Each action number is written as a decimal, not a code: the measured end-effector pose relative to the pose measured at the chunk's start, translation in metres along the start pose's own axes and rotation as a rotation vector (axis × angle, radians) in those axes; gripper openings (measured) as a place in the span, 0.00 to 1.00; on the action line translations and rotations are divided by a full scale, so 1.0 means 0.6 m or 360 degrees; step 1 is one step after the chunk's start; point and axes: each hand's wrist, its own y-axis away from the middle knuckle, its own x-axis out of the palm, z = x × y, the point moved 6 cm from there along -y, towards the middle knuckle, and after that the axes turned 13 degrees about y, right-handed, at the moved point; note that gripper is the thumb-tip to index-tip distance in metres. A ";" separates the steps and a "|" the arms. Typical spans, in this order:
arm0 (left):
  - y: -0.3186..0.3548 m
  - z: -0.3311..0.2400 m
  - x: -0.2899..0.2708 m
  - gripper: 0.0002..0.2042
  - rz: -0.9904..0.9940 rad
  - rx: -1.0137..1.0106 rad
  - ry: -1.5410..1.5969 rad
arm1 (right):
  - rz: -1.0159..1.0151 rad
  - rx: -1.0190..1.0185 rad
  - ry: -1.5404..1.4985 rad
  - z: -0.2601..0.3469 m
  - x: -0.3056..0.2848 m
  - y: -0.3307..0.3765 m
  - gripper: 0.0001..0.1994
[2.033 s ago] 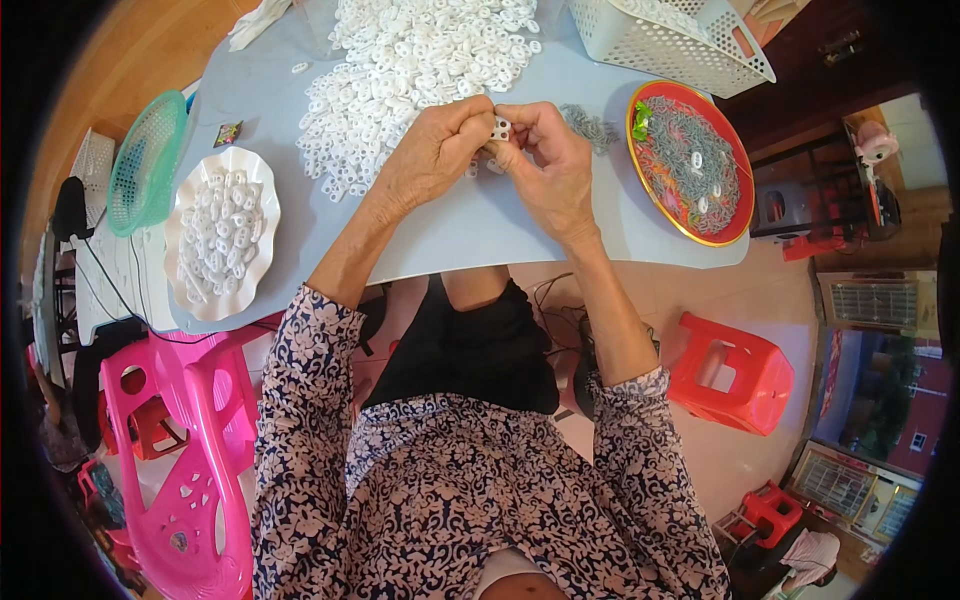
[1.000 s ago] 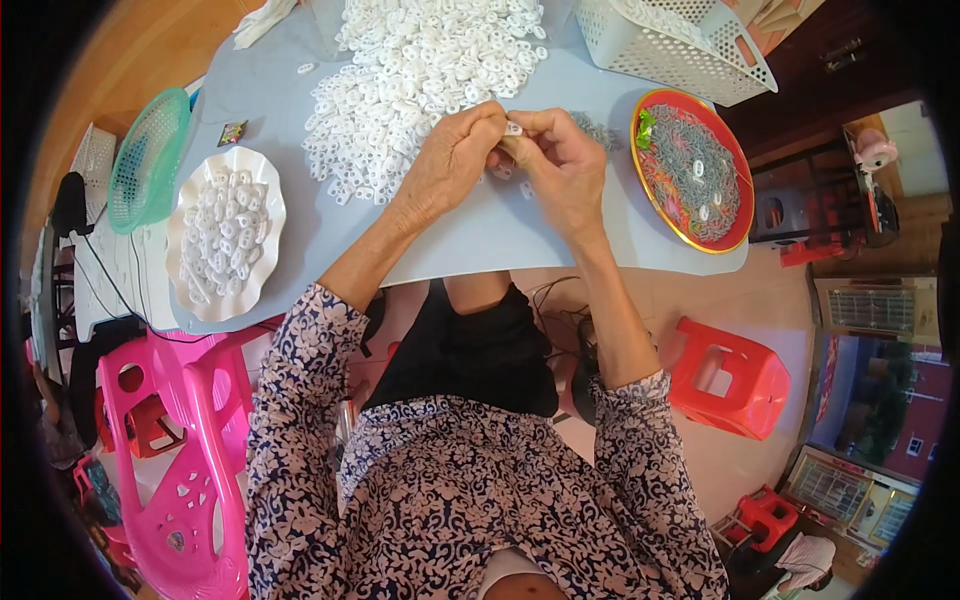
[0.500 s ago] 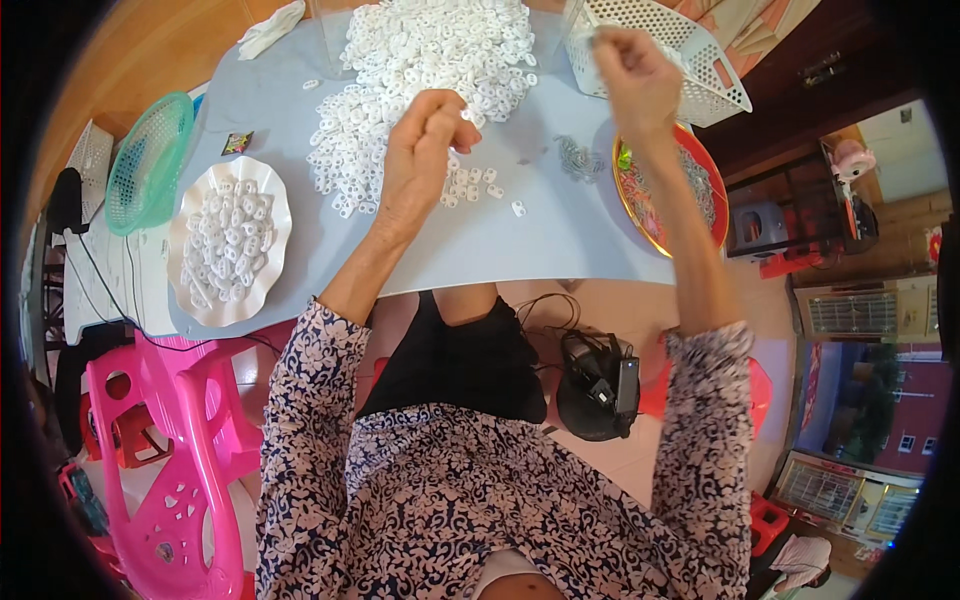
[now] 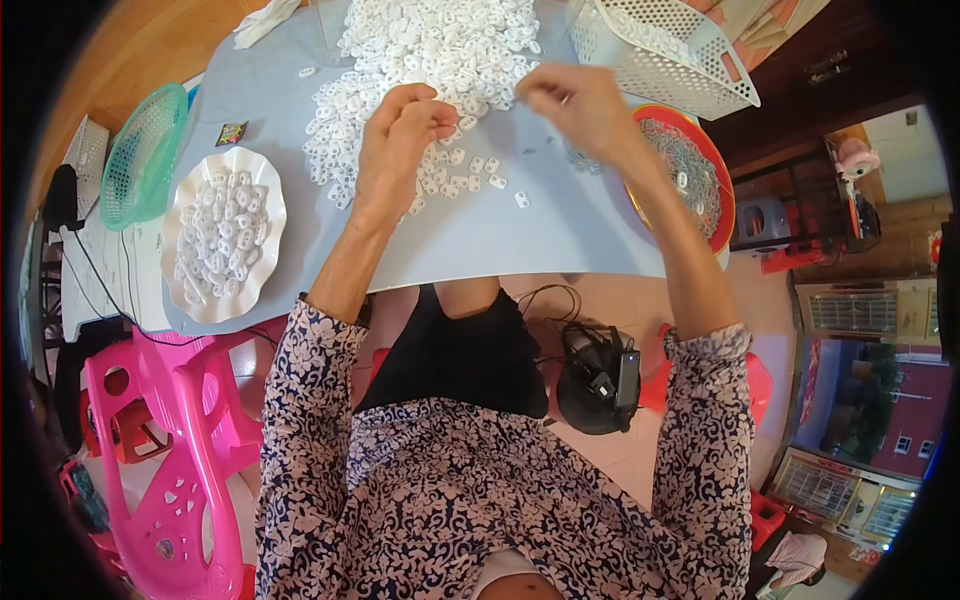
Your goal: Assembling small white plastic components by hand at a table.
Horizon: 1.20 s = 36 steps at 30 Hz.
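Note:
My left hand [image 4: 402,140] hovers over the front of a large heap of small white plastic pieces with holes [image 4: 430,50]. Its fingers are curled in; anything between them is too small to make out. To the right, my right hand [image 4: 582,108] is slightly blurred above the table, its fingertips pinched together and pointing left toward the heap. What they hold, if anything, does not show. Several loose white pieces [image 4: 478,164] lie between my hands and the table's near edge. My right forearm partly covers a red round tray [image 4: 722,170] filled with thin metallic-looking bits.
A white scalloped dish [image 4: 270,270] of white pieces stands at the left on the grey table [image 4: 480,245]. A white perforated basket [image 4: 705,90] sits at the far right. Green baskets [image 4: 140,160] and a small wrapped packet [image 4: 231,134] are at the left. A pink chair [image 4: 180,450] stands below.
My right hand has come left and nearer from beside the white basket toward my left hand. My left hand has shifted slightly left, its fingers a little looser. More of the red tray shows.

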 end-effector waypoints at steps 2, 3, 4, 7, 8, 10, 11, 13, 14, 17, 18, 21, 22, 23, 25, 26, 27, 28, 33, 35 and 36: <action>0.002 -0.011 0.001 0.13 0.0003 0.0091 0.0015 | 0.0175 -0.0141 -0.0078 0.030 0.031 0.017 0.07; 0.002 -0.012 0.001 0.13 -0.0011 0.0107 0.0012 | 0.0312 -0.0120 -0.0034 0.034 0.045 0.025 0.08; 0.001 -0.012 0.003 0.12 -0.0019 0.0120 0.0013 | 0.0314 -0.0114 -0.0038 0.039 0.049 0.031 0.08; 0.005 -0.016 0.008 0.12 -0.0025 0.0145 -0.0110 | 0.0371 -0.0279 0.0105 0.054 0.068 0.042 0.09; 0.005 -0.015 0.009 0.12 -0.0020 0.0142 -0.0109 | 0.0365 -0.0250 0.0120 0.047 0.075 0.044 0.08; 0.005 -0.015 0.013 0.10 0.0000 0.0155 -0.0203 | 0.0359 -0.0217 0.0136 0.041 0.081 0.044 0.08; 0.007 -0.016 0.016 0.10 0.0003 0.0154 -0.0202 | 0.0348 -0.0241 0.0143 0.042 0.081 0.043 0.08; 0.014 -0.015 0.026 0.09 0.0045 0.0107 -0.0359 | 0.0338 -0.0268 0.0149 0.048 0.081 0.041 0.08; 0.015 -0.013 0.023 0.09 0.0043 0.0108 -0.0359 | 0.0377 -0.0196 0.0157 0.048 0.082 0.038 0.06; 0.016 -0.014 0.028 0.08 0.0178 0.0263 -0.0610 | 0.0446 -0.0078 0.0114 0.053 0.076 0.035 0.06; 0.019 -0.011 0.030 0.09 0.0236 0.0239 -0.0693 | 0.0476 -0.0031 0.0058 0.052 0.076 0.036 0.06; 0.023 -0.009 0.042 0.09 0.0304 0.0193 -0.0825 | 0.0214 0.0220 -0.0501 0.015 0.072 0.039 0.05; 0.024 -0.007 0.043 0.09 0.0311 0.0164 -0.0876 | 0.0216 0.0215 -0.0502 0.018 0.069 0.038 0.05; 0.023 -0.005 0.043 0.09 0.0306 0.0166 -0.0878 | 0.0176 0.0266 -0.0676 0.018 0.065 0.037 0.05; 0.022 0.009 0.045 0.08 0.0374 0.0080 -0.0730 | 0.0133 0.0316 -0.0849 0.020 0.061 0.037 0.05; 0.020 0.009 0.045 0.08 0.0375 0.0081 -0.0731 | 0.0147 0.0312 -0.0884 0.022 0.061 0.037 0.05; 0.019 0.009 0.047 0.08 0.0416 0.0066 -0.0682 | 0.0162 0.0309 -0.0919 0.024 0.061 0.038 0.05; 0.019 0.009 0.049 0.09 0.0457 0.0050 -0.0635 | 0.0161 0.0308 -0.0921 0.027 0.059 0.038 0.05; 0.021 0.011 0.046 0.08 0.0433 -0.0038 -0.0582 | 0.0134 0.0355 -0.0719 0.014 0.061 0.036 0.07; 0.022 0.008 0.048 0.08 0.0373 -0.0097 -0.0553 | -0.0088 0.0265 -0.0072 -0.021 0.030 0.030 0.08; 0.023 0.005 0.052 0.08 0.0399 -0.0100 -0.0543 | -0.0164 0.0279 0.0152 -0.043 0.009 0.030 0.07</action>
